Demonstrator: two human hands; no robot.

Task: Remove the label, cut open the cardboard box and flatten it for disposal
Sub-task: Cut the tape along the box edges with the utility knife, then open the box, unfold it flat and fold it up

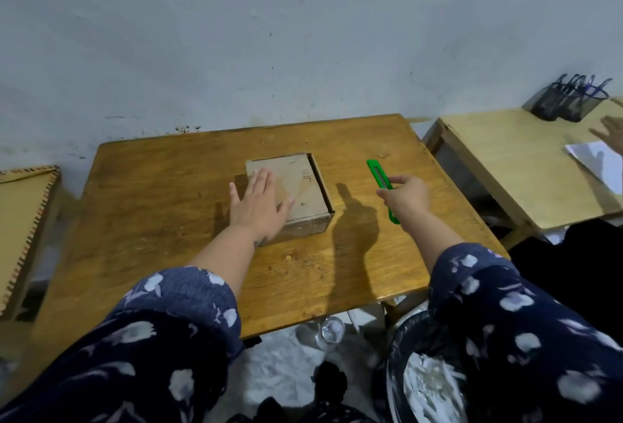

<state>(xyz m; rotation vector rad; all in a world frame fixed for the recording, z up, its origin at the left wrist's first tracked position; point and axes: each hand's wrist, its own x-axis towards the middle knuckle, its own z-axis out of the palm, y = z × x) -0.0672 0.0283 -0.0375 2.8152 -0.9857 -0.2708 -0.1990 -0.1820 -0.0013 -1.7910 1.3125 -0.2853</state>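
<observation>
Both hands reach out over the wooden table point(168, 220) from dark blue sleeves with a pale floral print. On the left, the left hand point(259, 203) lies flat with its fingers spread and extended, palm down on the top of the cardboard box point(303, 193), covering the box's left and near part. On the right, the right hand point(406, 200) is closed around the middle of a green box cutter point(379, 174), whose far end points away toward the wall and whose near end shows below the hand, close to the table surface; whether the cutter is lifted or touching the wood cannot be told. The cardboard box sits near the middle of the table, closed, low and rectangular, with faint print on its top and a dark marking on its near side. Box and cutter are apart, with bare wood and the arm's shadow between them. To the right stands a second, paler table point(505, 159) carrying a black mesh pen holder point(566, 102) with blue pens at its far edge and white paper point(596, 159) at the right, where another hand point(612, 134) enters the view. Near, under the right arm, a bin with a black liner point(397, 355) holds white scraps.
</observation>
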